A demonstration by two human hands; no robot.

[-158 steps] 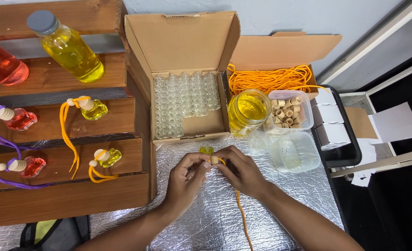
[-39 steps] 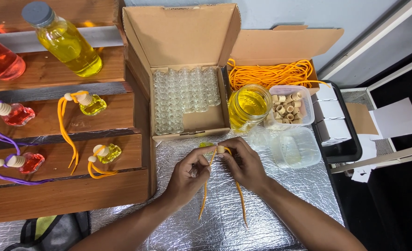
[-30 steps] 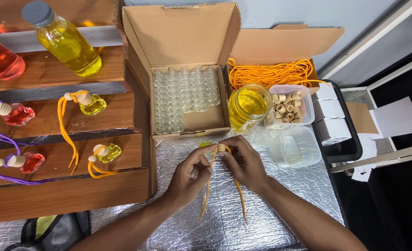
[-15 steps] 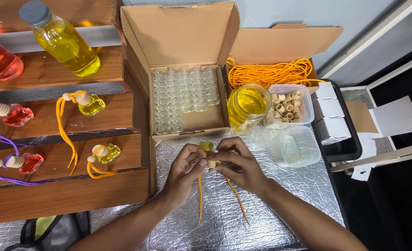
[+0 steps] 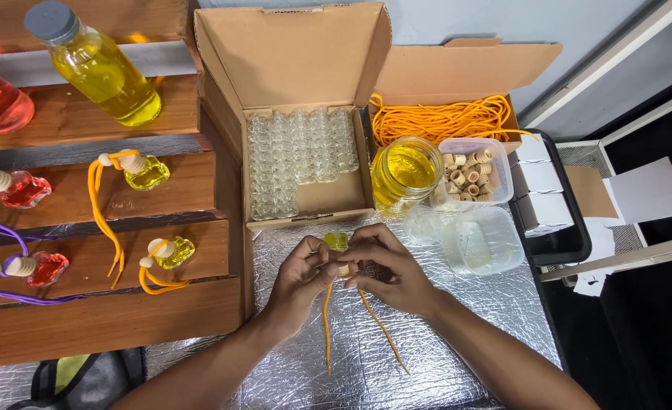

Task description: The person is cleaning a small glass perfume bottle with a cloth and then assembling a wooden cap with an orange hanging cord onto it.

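Fingers of both hands, left and right, pinched narrowly around a small yellow vial above the foil mat, just below the vial box; its orange cord hung between the wrists.

A single head-worn view is given, aimed steeply down from above the near edge of the foil-covered worktop. The whole worktop is taken in at arm's length, up to its far edge.
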